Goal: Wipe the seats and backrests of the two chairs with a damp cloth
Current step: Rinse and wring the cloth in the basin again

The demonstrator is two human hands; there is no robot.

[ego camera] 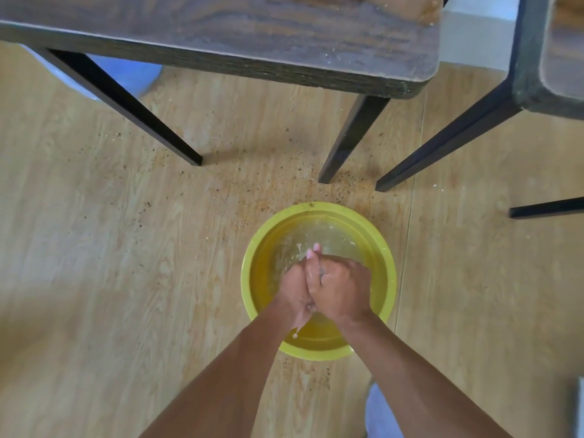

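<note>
L hand (295, 290) & R hand (339, 287) were pressed together over the yellow basin (390, 276) of water on the floor, grasp contents not discernible; no cloth visible; once wet, cloth likely limp/slippery, so bunch it; chair seat (252, 33) above.

Crumb-strewn wooden floor (126, 248) under yellow basin (252, 273)

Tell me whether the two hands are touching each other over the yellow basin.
Touching. The head view shows the left hand pressed against the right hand, no gap.
</note>
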